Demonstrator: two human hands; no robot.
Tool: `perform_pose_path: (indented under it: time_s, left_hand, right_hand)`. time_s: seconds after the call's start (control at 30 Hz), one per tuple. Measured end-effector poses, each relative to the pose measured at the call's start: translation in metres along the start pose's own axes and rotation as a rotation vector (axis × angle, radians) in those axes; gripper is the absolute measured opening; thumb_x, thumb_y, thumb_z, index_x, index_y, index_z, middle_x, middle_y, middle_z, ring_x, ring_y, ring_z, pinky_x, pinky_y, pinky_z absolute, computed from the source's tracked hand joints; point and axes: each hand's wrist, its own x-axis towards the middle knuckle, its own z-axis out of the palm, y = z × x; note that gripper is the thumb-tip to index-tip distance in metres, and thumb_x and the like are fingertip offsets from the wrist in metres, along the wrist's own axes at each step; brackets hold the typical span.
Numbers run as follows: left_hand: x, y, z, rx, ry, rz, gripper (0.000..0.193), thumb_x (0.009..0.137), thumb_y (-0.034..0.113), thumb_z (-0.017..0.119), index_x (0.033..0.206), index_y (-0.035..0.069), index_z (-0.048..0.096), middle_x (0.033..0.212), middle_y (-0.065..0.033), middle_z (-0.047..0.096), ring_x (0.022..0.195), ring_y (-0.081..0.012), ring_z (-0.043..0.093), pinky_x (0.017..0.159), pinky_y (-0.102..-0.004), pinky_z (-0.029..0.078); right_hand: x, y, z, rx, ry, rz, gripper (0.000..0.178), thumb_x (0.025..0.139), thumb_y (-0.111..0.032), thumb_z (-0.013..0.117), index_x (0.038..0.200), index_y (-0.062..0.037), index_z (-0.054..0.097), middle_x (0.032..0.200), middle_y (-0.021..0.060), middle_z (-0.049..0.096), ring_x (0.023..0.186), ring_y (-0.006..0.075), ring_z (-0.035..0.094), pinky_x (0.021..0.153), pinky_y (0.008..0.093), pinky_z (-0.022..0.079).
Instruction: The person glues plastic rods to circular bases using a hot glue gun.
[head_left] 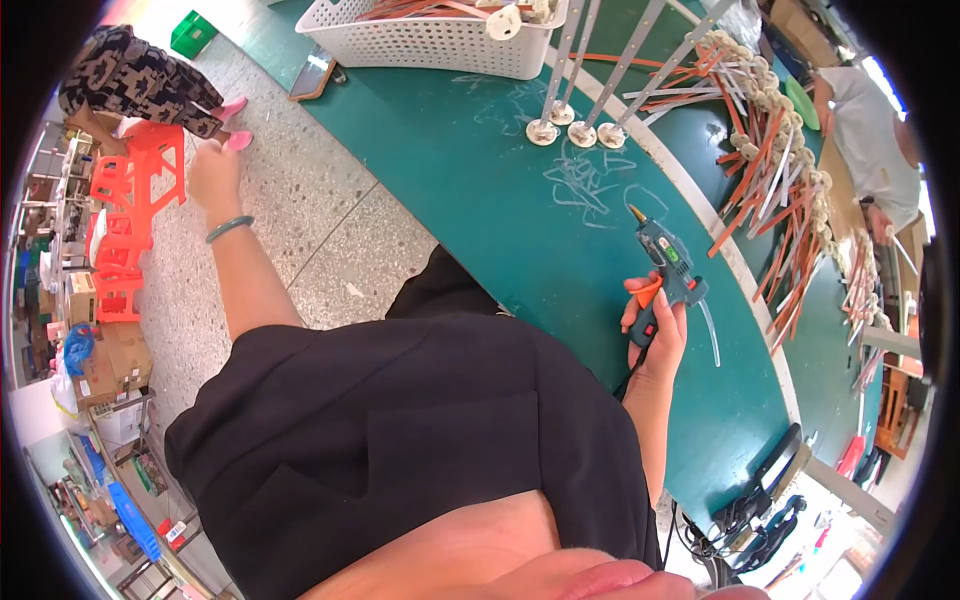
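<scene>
My right hand [660, 318] is wrapped round the grip of a dark teal hot glue gun [668, 256] with an orange trigger. Its yellowish nozzle points up and away over the green table, and a clear glue stick [712, 332] hangs out of the back. Out to the left, over the floor and away from the table, is my left hand [214, 178], with a bracelet [229, 228] at the wrist. Its fingers are turned from view. Beyond the nozzle, several grey strips [612, 85] rise from round whitish bases [541, 132] on the table.
A white perforated basket [430, 45] of strips stands at the table's far edge. Orange and white strips with cream knotted pieces [780, 150] hang along the right. Red plastic stools [125, 225] and a person in patterned clothes [140, 80] are left; another person [870, 140] is right.
</scene>
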Motion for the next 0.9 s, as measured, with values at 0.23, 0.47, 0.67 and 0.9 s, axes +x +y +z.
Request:
perform_pose_path:
  time_s: [0.23,0.47,0.67,0.9]
  left_hand:
    - [-0.042,0.131,-0.016,-0.603,0.243,0.449,0.034,0.085,0.033,0.070,0.067,0.007,0.059,0.070,-0.0108,0.061,0.073,-0.0335,0.060,0.066,-0.0425,0.047]
    - [0.028,0.268,0.011,-1.230,0.004,0.762,0.038,0.089,0.044,0.072,0.104,0.010,0.066,0.074,-0.0041,0.060,0.068,-0.0185,0.058,0.064,-0.0342,0.045]
    - [0.057,0.336,0.005,-0.343,-0.319,0.988,0.036,0.079,0.043,0.066,0.092,0.011,0.075,0.090,-0.0194,0.071,0.086,-0.0384,0.070,0.074,-0.0482,0.054]
    - [0.063,0.329,0.015,-0.699,-0.003,0.686,0.020,0.091,0.030,0.062,0.104,0.018,0.072,0.099,-0.0135,0.073,0.094,-0.0354,0.069,0.079,-0.0455,0.053]
  right_hand:
    - [0.002,0.006,-0.005,0.039,-0.017,-0.049,0.037,0.098,-0.020,0.054,0.127,0.0040,0.048,0.106,0.0202,0.067,0.065,0.0172,0.057,0.056,0.0296,0.044]
    - [-0.003,0.000,-0.001,-0.001,-0.020,-0.071,0.037,0.099,-0.021,0.053,0.126,0.0040,0.048,0.105,0.0196,0.066,0.065,0.0173,0.056,0.055,0.0302,0.045]
    - [-0.006,0.001,-0.001,-0.048,0.078,-0.031,0.032,0.100,-0.020,0.052,0.123,0.0020,0.049,0.103,0.0214,0.068,0.062,0.0179,0.058,0.051,0.0287,0.046]
    - [-0.006,-0.004,-0.005,0.007,0.064,0.048,0.030,0.101,-0.017,0.050,0.126,0.0008,0.051,0.108,0.0210,0.067,0.068,0.0164,0.061,0.057,0.0271,0.049]
